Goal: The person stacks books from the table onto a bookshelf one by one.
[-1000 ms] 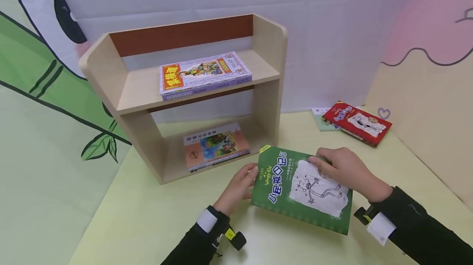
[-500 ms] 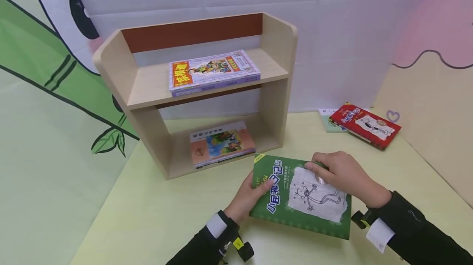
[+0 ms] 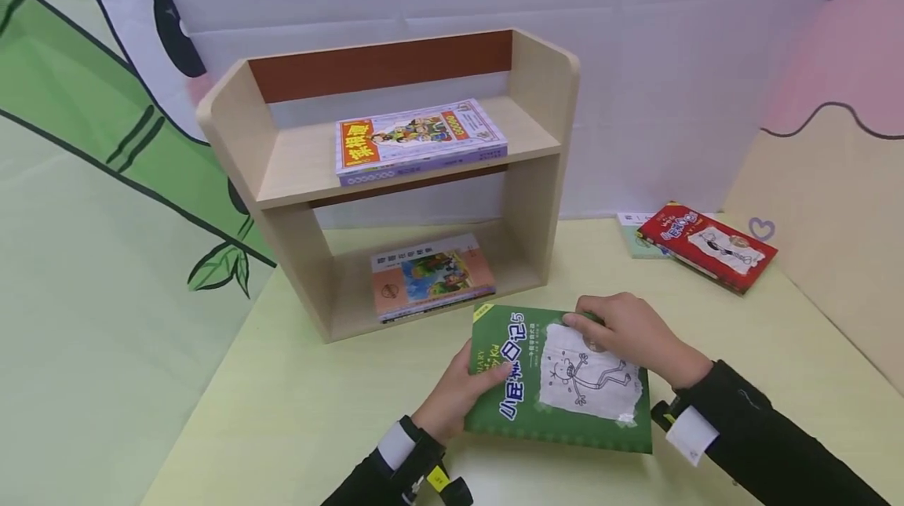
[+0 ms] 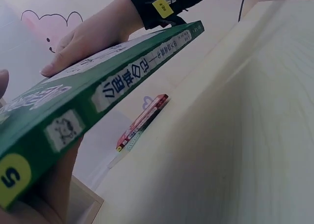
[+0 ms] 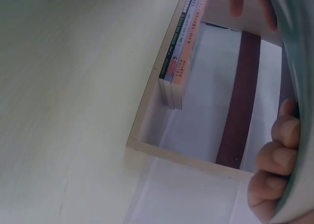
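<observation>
A green paperback book (image 3: 523,427) with a stick-figure drawing on its cover is held up over the table in front of the shelf. My left hand (image 3: 455,396) grips its left end, thumb lying on the cover and fingers underneath. At the far right edge, my right hand (image 3: 639,337) pinches it, with the thumb on top; curled fingers (image 5: 274,160) show under the book in the right wrist view. The green spine (image 4: 122,86), marked with a 5, faces the left wrist camera.
Behind the book stands a two-tier wooden shelf (image 3: 537,231). A purple-edged book (image 3: 424,137) lies on its upper board, and a stack of orange-topped books (image 3: 434,278) on the lower. A red book (image 3: 706,247) overlaps a pale green book (image 3: 639,239) at the table's back right.
My left thumb has come over onto the cover, where earlier only the book's edge was touched. Both hands have carried the green book slightly left and nearer to me. The head view has shifted.
</observation>
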`<action>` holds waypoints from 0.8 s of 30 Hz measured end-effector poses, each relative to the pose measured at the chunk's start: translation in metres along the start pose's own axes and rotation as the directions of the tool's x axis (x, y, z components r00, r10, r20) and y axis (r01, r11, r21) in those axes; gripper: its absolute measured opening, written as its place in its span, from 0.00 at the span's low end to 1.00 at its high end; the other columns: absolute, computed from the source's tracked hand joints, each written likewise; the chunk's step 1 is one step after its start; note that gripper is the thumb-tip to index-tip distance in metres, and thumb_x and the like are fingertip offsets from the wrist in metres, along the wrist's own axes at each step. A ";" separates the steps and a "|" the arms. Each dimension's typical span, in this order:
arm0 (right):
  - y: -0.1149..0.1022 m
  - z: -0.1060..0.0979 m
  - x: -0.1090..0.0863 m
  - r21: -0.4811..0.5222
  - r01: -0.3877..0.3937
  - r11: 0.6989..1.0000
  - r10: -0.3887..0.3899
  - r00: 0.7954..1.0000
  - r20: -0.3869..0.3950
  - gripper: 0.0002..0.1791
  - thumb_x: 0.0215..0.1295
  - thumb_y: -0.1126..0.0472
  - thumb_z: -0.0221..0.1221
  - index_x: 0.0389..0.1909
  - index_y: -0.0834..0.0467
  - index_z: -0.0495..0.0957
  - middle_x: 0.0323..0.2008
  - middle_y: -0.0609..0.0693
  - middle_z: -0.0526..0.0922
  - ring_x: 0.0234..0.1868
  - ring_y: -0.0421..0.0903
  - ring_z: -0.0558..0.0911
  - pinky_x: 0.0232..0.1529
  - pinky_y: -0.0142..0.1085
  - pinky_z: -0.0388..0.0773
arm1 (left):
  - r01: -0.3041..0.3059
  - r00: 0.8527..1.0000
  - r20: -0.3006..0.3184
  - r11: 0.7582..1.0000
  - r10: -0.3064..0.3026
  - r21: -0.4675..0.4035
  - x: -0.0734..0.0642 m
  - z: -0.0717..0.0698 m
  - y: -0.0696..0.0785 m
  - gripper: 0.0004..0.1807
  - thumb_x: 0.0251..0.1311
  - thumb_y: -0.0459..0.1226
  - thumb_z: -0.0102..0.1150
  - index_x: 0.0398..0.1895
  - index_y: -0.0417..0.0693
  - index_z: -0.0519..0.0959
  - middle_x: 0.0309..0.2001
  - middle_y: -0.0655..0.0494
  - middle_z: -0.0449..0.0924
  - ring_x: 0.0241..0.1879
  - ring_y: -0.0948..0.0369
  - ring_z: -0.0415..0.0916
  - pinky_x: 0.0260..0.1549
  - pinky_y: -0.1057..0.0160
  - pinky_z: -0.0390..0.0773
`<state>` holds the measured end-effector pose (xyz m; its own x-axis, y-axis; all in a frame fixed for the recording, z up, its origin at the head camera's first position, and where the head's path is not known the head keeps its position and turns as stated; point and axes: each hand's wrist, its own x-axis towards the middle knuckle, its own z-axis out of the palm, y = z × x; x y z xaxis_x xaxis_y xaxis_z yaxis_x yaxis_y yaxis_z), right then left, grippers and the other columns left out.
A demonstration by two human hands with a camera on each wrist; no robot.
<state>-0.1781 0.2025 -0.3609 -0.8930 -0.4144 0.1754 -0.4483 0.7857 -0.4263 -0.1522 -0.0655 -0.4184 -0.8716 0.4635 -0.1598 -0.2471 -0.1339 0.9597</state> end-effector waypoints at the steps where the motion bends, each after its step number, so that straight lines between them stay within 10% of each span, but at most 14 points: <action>1: 0.000 0.002 0.002 0.011 0.000 1.000 0.000 1.000 0.006 0.08 0.66 0.50 0.60 0.31 0.49 0.77 0.17 0.35 0.70 0.21 0.33 0.72 0.23 0.30 0.69 | -0.001 1.000 0.000 1.000 0.001 -0.007 -0.002 -0.001 0.000 0.35 0.63 0.40 0.62 0.70 0.46 0.58 0.45 0.49 0.82 0.41 0.55 0.83 0.39 0.53 0.83; 18: -0.008 0.022 0.031 0.118 -0.092 0.989 0.097 0.995 -0.038 0.13 0.68 0.50 0.59 0.44 0.55 0.79 0.30 0.45 0.79 0.32 0.43 0.76 0.33 0.37 0.74 | -0.011 0.994 -0.107 0.999 0.006 -0.045 -0.020 -0.021 0.008 0.36 0.61 0.36 0.63 0.70 0.43 0.59 0.46 0.50 0.82 0.42 0.56 0.83 0.41 0.55 0.82; 24: -0.002 0.026 0.034 0.421 -0.223 0.879 0.223 0.974 0.051 0.31 0.74 0.46 0.48 0.68 0.62 0.59 0.61 0.64 0.70 0.54 0.59 0.74 0.52 0.52 0.75 | -0.034 0.981 -0.195 0.998 0.021 -0.062 -0.026 -0.038 0.013 0.38 0.62 0.39 0.63 0.71 0.45 0.56 0.47 0.50 0.81 0.43 0.56 0.83 0.42 0.56 0.82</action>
<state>-0.2070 0.1749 -0.3772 -0.9672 -0.2522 0.0304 -0.1785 0.5895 -0.7878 -0.1491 -0.1128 -0.4110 -0.9425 0.2807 -0.1813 -0.2429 -0.2032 0.9485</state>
